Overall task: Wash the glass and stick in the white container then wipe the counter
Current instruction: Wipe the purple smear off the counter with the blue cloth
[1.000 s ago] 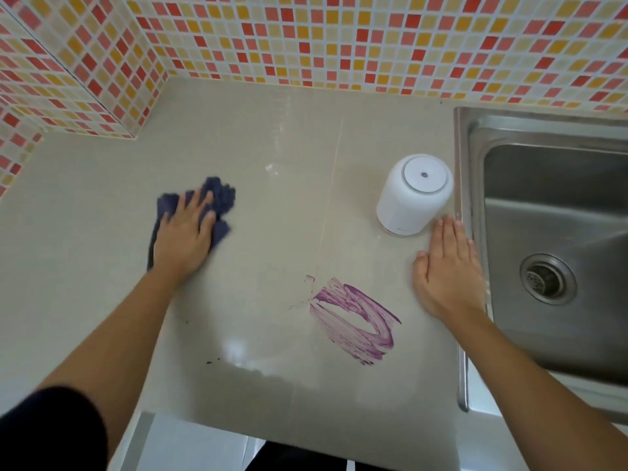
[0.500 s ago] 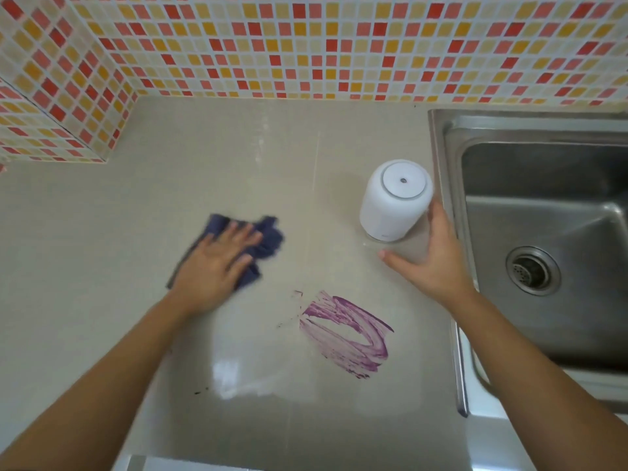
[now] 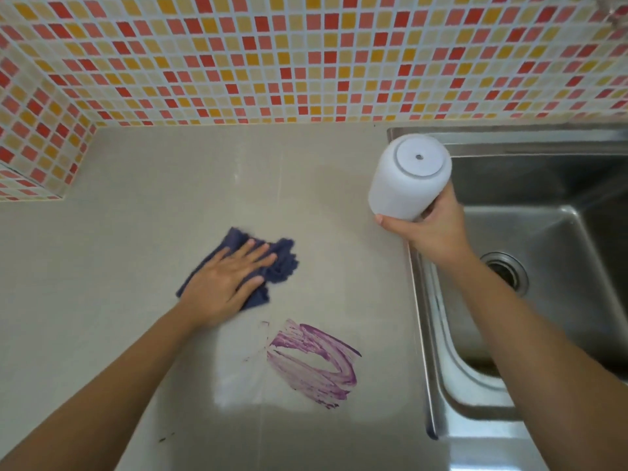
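Observation:
My right hand (image 3: 430,229) grips the white container (image 3: 406,178) near its lower end and holds it upside down, lifted off the counter beside the sink's left rim. My left hand (image 3: 226,278) lies flat on a dark blue cloth (image 3: 282,263) in the middle of the beige counter (image 3: 136,232). A purple smear (image 3: 314,363) marks the counter just below and to the right of the cloth. No glass or stick is visible.
A steel sink (image 3: 543,239) with a drain (image 3: 504,271) fills the right side. Red, orange and yellow mosaic tiles (image 3: 272,59) cover the back and left walls. Small dark specks (image 3: 166,436) lie near the counter's front edge.
My right hand went from lying flat on the counter to gripping the white container and lifting it. My left hand slid the cloth rightward toward the purple smear.

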`<act>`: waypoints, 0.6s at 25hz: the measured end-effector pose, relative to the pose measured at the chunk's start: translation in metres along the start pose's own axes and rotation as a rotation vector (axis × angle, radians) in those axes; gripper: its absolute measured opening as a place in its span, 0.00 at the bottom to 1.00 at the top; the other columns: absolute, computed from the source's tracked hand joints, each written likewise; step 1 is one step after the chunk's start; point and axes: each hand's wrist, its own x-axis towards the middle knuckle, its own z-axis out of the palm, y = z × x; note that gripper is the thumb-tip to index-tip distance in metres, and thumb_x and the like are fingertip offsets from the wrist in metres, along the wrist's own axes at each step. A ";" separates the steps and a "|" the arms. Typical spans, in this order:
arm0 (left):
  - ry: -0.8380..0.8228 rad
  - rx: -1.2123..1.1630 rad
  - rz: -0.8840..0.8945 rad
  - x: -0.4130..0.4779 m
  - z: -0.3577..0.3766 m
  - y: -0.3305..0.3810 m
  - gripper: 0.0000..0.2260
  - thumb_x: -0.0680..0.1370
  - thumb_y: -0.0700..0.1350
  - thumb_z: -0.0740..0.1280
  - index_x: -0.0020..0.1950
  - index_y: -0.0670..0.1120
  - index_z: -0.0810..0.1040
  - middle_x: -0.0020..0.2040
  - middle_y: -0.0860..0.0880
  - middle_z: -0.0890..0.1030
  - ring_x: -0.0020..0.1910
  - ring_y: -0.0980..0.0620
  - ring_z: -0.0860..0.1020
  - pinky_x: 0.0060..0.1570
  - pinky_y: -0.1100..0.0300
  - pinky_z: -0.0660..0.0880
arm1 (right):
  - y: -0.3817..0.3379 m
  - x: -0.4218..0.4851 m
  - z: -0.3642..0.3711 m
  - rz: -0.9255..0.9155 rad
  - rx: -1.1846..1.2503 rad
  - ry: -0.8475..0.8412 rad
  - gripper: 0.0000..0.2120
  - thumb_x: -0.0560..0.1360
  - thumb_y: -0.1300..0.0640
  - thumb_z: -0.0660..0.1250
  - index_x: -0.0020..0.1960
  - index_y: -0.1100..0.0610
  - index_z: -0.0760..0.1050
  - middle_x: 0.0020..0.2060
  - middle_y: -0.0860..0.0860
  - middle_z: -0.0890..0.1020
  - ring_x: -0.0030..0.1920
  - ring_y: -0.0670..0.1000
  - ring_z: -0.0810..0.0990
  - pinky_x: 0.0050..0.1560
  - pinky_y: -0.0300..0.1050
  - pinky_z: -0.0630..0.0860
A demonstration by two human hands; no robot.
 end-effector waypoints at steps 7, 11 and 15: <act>0.076 -0.007 -0.273 0.190 0.005 0.045 0.21 0.82 0.52 0.49 0.75 0.53 0.59 0.77 0.55 0.57 0.76 0.48 0.55 0.72 0.46 0.53 | -0.016 0.028 -0.030 -0.099 -0.081 0.034 0.45 0.57 0.53 0.81 0.69 0.49 0.63 0.55 0.37 0.76 0.56 0.38 0.75 0.54 0.34 0.73; -0.093 0.028 0.286 0.132 0.021 0.097 0.23 0.81 0.57 0.46 0.74 0.53 0.64 0.75 0.54 0.63 0.75 0.51 0.57 0.71 0.53 0.53 | -0.026 0.036 -0.039 -0.127 -0.103 0.035 0.43 0.59 0.56 0.81 0.68 0.49 0.62 0.51 0.31 0.73 0.50 0.26 0.72 0.49 0.24 0.70; 0.038 0.021 0.167 0.114 0.004 0.008 0.23 0.82 0.58 0.46 0.71 0.52 0.68 0.72 0.50 0.69 0.73 0.48 0.64 0.70 0.50 0.58 | -0.024 0.039 -0.053 -0.101 -0.109 0.026 0.44 0.59 0.54 0.81 0.69 0.48 0.61 0.51 0.31 0.73 0.50 0.29 0.73 0.50 0.24 0.71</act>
